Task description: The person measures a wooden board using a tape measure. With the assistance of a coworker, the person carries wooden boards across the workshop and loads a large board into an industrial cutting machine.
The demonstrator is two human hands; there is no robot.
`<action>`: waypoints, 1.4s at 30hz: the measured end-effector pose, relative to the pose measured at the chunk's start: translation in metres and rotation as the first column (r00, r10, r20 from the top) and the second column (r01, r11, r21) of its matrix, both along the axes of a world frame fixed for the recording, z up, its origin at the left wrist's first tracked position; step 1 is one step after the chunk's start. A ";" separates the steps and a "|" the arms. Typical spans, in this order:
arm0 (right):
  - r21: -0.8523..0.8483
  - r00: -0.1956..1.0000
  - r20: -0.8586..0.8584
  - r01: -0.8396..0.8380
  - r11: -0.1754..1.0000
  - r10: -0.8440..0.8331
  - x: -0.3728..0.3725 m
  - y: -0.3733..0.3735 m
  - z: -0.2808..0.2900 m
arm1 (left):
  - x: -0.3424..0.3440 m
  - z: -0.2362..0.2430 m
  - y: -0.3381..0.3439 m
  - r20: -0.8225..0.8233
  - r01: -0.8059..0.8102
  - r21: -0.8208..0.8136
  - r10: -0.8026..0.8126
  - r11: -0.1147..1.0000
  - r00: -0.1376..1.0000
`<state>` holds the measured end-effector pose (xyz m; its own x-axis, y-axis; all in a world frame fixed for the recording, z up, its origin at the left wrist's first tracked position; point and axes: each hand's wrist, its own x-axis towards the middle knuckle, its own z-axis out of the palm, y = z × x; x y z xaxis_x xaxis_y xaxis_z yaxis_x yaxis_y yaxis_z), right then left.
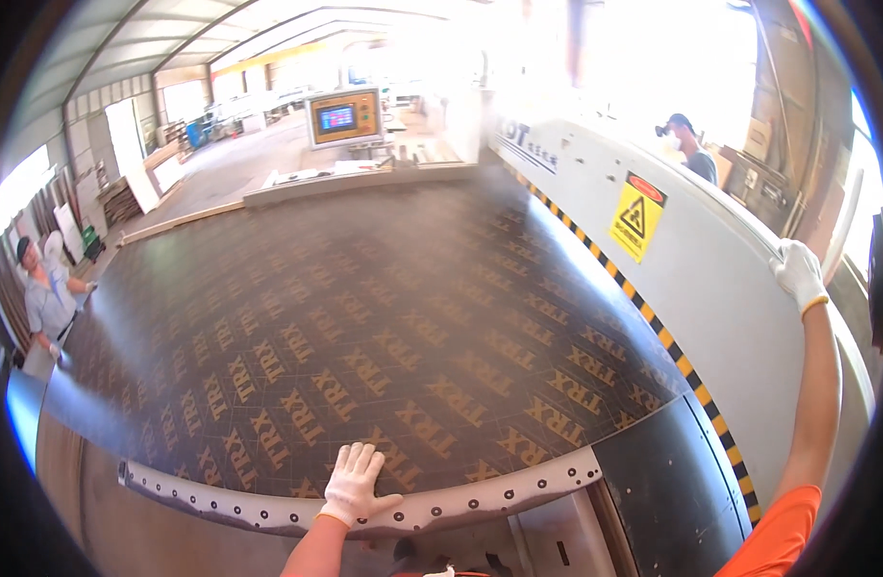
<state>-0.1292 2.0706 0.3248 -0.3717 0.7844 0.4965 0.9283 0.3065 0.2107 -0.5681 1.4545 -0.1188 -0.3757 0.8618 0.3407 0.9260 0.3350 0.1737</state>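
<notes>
My left hand (353, 484), in a white knitted glove, lies flat with its fingers spread on the near edge of a large dark brown film-faced panel (297, 327). Yellowish-brown lettering repeats across the panel's glossy face. Beneath its near edge runs a pale metal strip (441, 508) with a row of round holes. Out to the right, my right hand (802, 274), gloved the same way, rests on the top edge of a long white machine beam (749, 279), its fingers laid over the rim. Neither hand lifts anything.
Black-and-yellow striping (643, 306) follows the beam's lower edge. A yellow warning sign (637, 216) marks its side. A co-worker (52, 293) stands at the panel's left edge; another person (691, 149) is behind the beam. A control screen (343, 117) stands beyond the far edge.
</notes>
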 end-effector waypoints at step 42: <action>-0.395 0.319 -0.906 -0.873 0.286 -0.277 -0.546 -0.165 -0.246 | -0.017 0.001 -0.003 0.161 -0.003 0.041 -0.004 0.999 0.987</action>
<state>-0.6752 1.9059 0.0786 -0.6204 0.7828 -0.0477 0.1067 0.0240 -0.9940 -0.5851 1.4512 -0.1173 -0.4282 0.8486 0.3108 0.8849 0.3240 0.3346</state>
